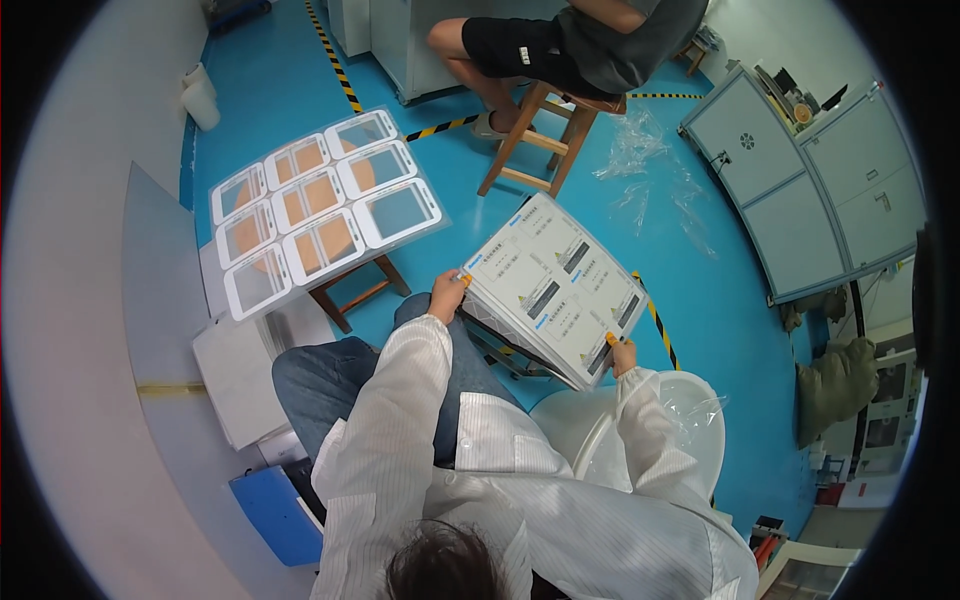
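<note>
A stack of white printed label sheets (pixel 552 268) lies tilted in front of me, on a dark support that shows only in part. My left hand (pixel 449 296) is closed on the stack's left corner, with an orange cover on a fingertip. At the near right edge, my right hand (pixel 622 356) pinches the top printed sheet, also with orange on its fingertips. Whether each hand grips one sheet or more cannot be made out. To the left, a clear sheet with white rectangular frames (pixel 290 243) lies over a round-topped wooden stool (pixel 343 292).
A white bin (pixel 708 425) with clear plastic stands by my right arm. Ahead, a person (pixel 590 45) sits on a wooden stool (pixel 548 150). Loose clear film (pixel 650 165) lies on the blue floor. Grey cabinets (pixel 810 180) stand right; a blue folder (pixel 272 515) is lower left.
</note>
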The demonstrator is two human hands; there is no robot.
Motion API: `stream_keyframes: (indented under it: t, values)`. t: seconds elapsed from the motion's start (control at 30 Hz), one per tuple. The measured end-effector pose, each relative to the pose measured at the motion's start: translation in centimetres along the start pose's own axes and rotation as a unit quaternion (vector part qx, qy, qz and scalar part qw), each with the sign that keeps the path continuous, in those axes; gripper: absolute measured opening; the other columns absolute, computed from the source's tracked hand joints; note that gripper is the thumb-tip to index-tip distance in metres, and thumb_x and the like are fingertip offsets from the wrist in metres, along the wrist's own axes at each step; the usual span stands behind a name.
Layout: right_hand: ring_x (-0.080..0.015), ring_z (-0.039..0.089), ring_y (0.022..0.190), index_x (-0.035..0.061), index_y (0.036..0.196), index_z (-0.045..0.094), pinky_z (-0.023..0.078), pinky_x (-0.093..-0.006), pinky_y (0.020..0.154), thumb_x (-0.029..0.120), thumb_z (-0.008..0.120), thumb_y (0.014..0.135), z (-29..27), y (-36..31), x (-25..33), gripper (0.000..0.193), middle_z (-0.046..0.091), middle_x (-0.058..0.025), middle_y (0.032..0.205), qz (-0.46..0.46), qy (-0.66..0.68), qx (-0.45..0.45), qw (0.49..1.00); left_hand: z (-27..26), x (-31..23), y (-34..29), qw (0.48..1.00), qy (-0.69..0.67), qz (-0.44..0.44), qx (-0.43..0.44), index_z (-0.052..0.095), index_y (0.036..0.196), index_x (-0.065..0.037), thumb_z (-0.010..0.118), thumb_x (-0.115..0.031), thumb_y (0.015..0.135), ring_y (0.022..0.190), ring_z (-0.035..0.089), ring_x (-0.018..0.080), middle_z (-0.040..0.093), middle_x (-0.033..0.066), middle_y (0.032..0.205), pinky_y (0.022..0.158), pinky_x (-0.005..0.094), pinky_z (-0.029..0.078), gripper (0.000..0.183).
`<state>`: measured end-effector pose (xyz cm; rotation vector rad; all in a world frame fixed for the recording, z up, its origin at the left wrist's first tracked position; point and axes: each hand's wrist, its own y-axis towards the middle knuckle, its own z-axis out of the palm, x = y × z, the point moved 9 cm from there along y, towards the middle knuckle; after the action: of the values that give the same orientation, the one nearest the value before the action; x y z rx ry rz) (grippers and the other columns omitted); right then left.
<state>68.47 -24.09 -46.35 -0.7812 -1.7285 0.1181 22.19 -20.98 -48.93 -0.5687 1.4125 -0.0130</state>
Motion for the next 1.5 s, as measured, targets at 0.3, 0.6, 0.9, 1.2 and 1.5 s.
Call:
stream_keyframes:
  t: [0.3,0.6,0.9,1.2,1.5]
  values:
    - [-0.0314,0.059,0.085,-0.0139,0.103,0.051,0.047,-0.0408,0.068,0.023,0.071,0.075,-1.6,1.1,-3.4,0.051,0.058,-0.0224,0.102,0.022,0.057,-0.072,0.996,0.7,-2.1,-0.6,0.992,0.091,0.078,-0.026,0.052,0.113,0.004,0.061,-0.011,0.074,0.081,0.061,0.0301,0.063,0.0199,0.089,0.071,0.0336,0.047,0.043]
    - [-0.0251,0.059,0.072,-0.0115,0.095,0.053,0.047,-0.0361,0.061,0.024,0.074,0.073,-4.3,2.3,-4.0,0.047,0.060,-0.0179,0.089,0.016,0.031,-0.089,0.995,0.4,-2.1,-2.3,0.982,0.097,0.159,-0.020,0.060,0.092,0.002,0.057,-0.006,0.077,0.076,0.062,0.0267,0.064,0.0167,0.083,0.067,0.0329,0.048,0.018]
    - [-0.0219,0.056,0.078,-0.0084,0.103,0.053,0.045,-0.0340,0.067,0.023,0.074,0.073,-3.4,2.8,-4.0,0.048,0.060,-0.0139,0.093,-0.006,0.031,-0.112,0.993,0.1,2.1,0.1,0.993,-0.067,0.033,0.093,0.059,0.099,0.005,0.064,-0.024,0.079,0.093,0.057,0.0188,0.062,0.0131,0.098,0.079,0.0272,0.044,0.035]
    - [-0.0199,0.056,0.082,0.0008,0.119,0.044,0.047,-0.0335,0.065,0.027,0.072,0.075,-3.2,3.1,-5.4,0.058,0.057,-0.0105,0.101,0.088,0.022,-0.079,0.993,2.4,0.0,0.4,0.981,0.037,-0.022,0.187,0.062,0.093,0.005,0.069,-0.013,0.075,0.074,0.054,0.0114,0.063,0.0059,0.086,0.066,0.0247,0.042,0.027]
    - [-0.0176,0.056,0.081,0.0051,0.122,0.042,0.046,-0.0325,0.063,0.025,0.071,0.076,0.2,4.9,-0.1,0.058,0.058,-0.0080,0.100,0.066,0.021,-0.042,0.997,2.5,-0.2,4.2,0.977,-0.114,-0.017,0.179,0.059,0.103,0.002,0.066,-0.007,0.076,0.080,0.054,0.0113,0.062,0.0046,0.093,0.071,0.0252,0.043,0.029]
